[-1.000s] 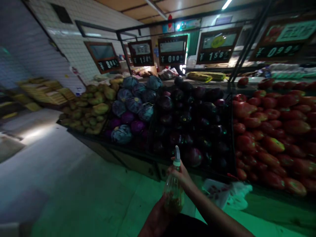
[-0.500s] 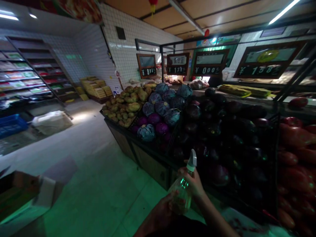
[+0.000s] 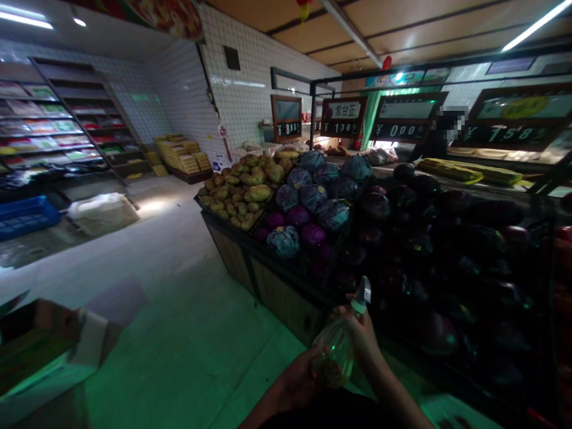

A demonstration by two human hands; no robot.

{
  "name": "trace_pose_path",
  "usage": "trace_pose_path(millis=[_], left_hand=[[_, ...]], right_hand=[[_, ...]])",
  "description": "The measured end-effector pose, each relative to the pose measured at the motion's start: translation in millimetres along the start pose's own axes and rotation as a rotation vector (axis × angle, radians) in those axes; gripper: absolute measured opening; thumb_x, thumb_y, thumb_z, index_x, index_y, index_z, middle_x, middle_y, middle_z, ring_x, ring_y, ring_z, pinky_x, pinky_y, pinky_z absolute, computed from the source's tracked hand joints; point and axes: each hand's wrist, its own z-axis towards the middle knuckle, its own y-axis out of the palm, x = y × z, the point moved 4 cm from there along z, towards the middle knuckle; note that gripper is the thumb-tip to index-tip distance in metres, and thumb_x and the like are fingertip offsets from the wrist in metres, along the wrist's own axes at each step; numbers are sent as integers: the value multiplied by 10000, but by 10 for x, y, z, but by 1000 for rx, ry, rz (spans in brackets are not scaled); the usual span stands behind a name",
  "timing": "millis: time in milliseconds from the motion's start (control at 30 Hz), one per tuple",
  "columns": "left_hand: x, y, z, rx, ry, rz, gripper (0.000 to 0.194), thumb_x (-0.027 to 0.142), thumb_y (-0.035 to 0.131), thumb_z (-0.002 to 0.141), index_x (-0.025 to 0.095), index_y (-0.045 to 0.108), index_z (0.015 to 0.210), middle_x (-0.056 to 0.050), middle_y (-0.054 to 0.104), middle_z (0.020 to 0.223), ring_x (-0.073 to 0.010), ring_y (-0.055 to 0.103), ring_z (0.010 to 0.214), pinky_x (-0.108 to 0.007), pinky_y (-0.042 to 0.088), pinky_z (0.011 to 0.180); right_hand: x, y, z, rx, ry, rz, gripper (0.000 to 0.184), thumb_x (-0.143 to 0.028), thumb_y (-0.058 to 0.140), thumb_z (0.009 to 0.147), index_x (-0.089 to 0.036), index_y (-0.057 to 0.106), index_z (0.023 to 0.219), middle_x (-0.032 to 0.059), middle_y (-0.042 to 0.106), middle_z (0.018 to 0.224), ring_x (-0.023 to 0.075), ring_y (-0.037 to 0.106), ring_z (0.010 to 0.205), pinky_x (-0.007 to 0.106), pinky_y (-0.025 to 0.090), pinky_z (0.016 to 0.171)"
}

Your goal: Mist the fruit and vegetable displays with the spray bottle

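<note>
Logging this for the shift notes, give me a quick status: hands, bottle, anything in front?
Left hand cups the spray bottle base. Right hand grips its neck, nozzle toward the dark eggplants. Nothing between bottle and produce stand.

Head camera looks forward and down, near the produce stand.

Red cabbages, potatoes, eggplants, price signs, blue crate

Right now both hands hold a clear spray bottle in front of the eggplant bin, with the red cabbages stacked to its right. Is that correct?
Not quite. The head view shows the red cabbages to the left of the eggplants, not the right. The left hand and right hand do hold the spray bottle there.
</note>
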Motion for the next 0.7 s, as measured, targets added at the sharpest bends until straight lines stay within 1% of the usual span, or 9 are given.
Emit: trace_pose_path(millis=[67, 167, 333, 433, 500, 567, 600, 633, 700], left_hand=[[91, -74, -142, 38, 55, -43, 314, 382, 660, 979, 116, 803, 1066, -76, 779, 881, -188, 697, 786, -311, 489, 840], [214, -215, -399, 109, 166, -125, 305, 373, 643, 992, 138, 804, 1100, -66, 808, 908, -205, 730, 851, -322, 512, 925], [300, -613, -668, 231, 328, -370, 279, 387, 654, 983, 162, 817, 1012, -90, 840, 982, -243, 777, 934, -367, 553, 995], [337, -957, -679, 307, 420, -461, 266, 377, 768, 894, 152, 807, 1031, -98, 843, 1004, -264, 784, 1014, -400, 539, 1077], [418, -1168, -692, 360, 511, -494, 348, 421, 884, 759, 177, 803, 994, -76, 844, 970, -287, 781, 1034, -424, 534, 1095], [573, -1294, -736, 387, 571, -487, 455, 462, 959, 634, 201, 797, 970, -60, 842, 964, -312, 766, 1075, -436, 528, 1097], [679, -1314, -768, 389, 569, -454, 477, 478, 963, 624, 209, 793, 979, -61, 839, 984, -322, 754, 1107, -439, 529, 1091], [800, -1311, -800, 384, 540, -404, 469, 496, 942, 660, 216, 789, 1004, -68, 833, 1020, -326, 739, 1139, -443, 534, 1082], [1071, -1263, -858, 369, 443, -289, 409, 531, 825, 817, 226, 767, 1084, -91, 806, 1126, -311, 711, 1180, -464, 550, 1059]], right_hand=[[29, 275, 22, -95, 13, -24, 766, -549, 899, 634, -251, 569, 1258, 5, 708, 815, 294, 740, 734, 431, 594, 687], [115, 732, 29, -292, 51, -51, 693, -557, 870, 658, -257, 552, 1196, -10, 684, 816, 268, 720, 741, 400, 571, 696], [376, 1494, -21, -581, 108, -60, 593, -551, 827, 691, -268, 514, 1107, -35, 648, 808, 224, 678, 726, 342, 513, 679], [560, 1920, -30, -708, 141, -56, 549, -504, 823, 685, -273, 502, 1065, -49, 633, 778, 202, 650, 694, 321, 482, 660], [668, 2193, -7, -778, 165, -56, 534, -467, 830, 660, -274, 500, 1031, -58, 624, 743, 190, 632, 661, 311, 468, 646], [744, 2461, 43, -833, 178, -50, 522, -444, 829, 643, -271, 494, 1004, -63, 615, 725, 180, 618, 640, 308, 467, 649], [768, 2594, 79, -856, 178, -45, 513, -435, 824, 643, -269, 491, 997, -64, 612, 726, 175, 613, 637, 308, 470, 655], [784, 2722, 121, -875, 175, -41, 506, -431, 819, 645, -268, 489, 992, -64, 608, 730, 172, 608, 637, 308, 472, 658], [797, 2951, 233, -904, 157, -33, 496, -424, 810, 651, -269, 489, 996, -66, 595, 734, 169, 598, 635, 308, 471, 651]])
